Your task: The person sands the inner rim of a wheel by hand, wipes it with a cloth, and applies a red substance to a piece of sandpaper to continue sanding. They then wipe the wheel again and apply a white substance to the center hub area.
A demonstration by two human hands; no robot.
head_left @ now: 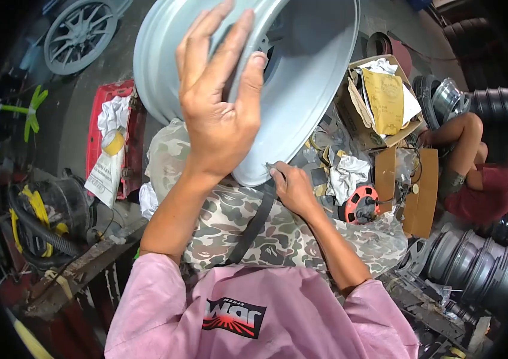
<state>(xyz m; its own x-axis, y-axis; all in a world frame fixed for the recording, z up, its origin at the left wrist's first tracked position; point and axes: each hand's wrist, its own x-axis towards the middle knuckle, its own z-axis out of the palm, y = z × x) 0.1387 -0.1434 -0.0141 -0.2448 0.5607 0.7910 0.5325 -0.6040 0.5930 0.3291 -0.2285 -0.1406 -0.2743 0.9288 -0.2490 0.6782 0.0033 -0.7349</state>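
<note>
Cluttered floor (59, 113); left hand (221, 113) at wheel (311, 66), right hand (294, 188) pinching dark piece (270, 167).

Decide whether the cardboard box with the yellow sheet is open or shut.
Open: the yellow sheet and white paper stick up through the uncovered top of the cardboard box.

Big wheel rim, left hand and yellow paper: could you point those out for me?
Big wheel rim (305, 81): head view, pale inner wall.
Left hand (219, 103): head view, back of the hand.
Yellow paper (384, 103): head view, its front face.
</note>
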